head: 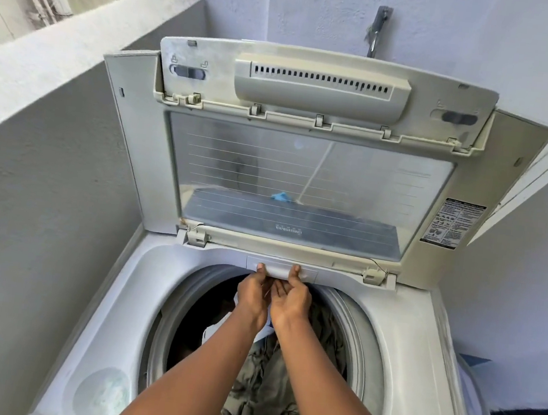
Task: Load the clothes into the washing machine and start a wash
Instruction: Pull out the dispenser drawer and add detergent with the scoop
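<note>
A white top-loading washing machine [113, 308] fills the view, its folding lid [302, 183] standing upright at the back. Olive and white clothes [268, 375] lie in the drum [357, 334]. A small white drawer [281, 269] sits in the rear rim just under the lid hinge. My left hand [253, 294] and my right hand [292, 297] reach across the drum side by side, thumbs on the drawer's front and fingers curled under it. The fingertips are hidden beneath the drawer.
A grey parapet wall [55, 116] runs along the left. A metal tap [377, 29] juts from the white wall behind the lid. A round softener cap [100, 395] sits in the machine's front left corner. A label sticker [448, 222] is on the lid's right.
</note>
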Tool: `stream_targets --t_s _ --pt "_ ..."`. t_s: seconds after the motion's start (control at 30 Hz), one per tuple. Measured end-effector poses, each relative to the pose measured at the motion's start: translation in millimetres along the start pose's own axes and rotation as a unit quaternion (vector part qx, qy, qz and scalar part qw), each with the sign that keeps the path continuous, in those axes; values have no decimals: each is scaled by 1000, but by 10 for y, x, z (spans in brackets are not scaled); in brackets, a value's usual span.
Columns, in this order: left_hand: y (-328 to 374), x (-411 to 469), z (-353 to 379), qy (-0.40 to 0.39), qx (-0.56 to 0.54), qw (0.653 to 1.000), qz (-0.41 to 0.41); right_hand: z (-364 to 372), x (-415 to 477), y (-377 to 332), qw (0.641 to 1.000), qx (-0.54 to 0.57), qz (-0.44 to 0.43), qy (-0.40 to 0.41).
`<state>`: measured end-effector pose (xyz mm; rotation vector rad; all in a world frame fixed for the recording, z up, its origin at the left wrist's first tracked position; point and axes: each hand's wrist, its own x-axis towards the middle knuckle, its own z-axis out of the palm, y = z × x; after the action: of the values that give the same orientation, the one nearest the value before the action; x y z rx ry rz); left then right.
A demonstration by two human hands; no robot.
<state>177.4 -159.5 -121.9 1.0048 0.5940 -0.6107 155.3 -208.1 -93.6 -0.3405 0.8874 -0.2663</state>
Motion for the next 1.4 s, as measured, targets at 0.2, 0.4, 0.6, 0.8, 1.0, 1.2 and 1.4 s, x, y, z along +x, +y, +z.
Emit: stream_targets --t_s 0.2,0.4,0.6,0.8,1.0,1.2,1.4 --pt "56 -29 -1 56 22 998 -9 63 -56 -38 995 99 -17 24" --pt "90 -68 5 75 9 997 -17 149 -18 -107 993 111 -23 35" --pt "128 -119 87 -42 -151 987 -37 69 -3 -113 992 124 -14 14" --pt "151 -206 226 -65 -167 980 -83 106 80 -21 996 68 -39 48" --pt "-33 44 22 -23 91 996 3 110 -77 8 997 48 -11 55" --pt "47 -355 -4 -33 -33 999 -13 40 -180 42 998 38 -2 45" --pt "-7 -430 -112 4 -65 997 -35 -79 -241 110 998 30 1 62"
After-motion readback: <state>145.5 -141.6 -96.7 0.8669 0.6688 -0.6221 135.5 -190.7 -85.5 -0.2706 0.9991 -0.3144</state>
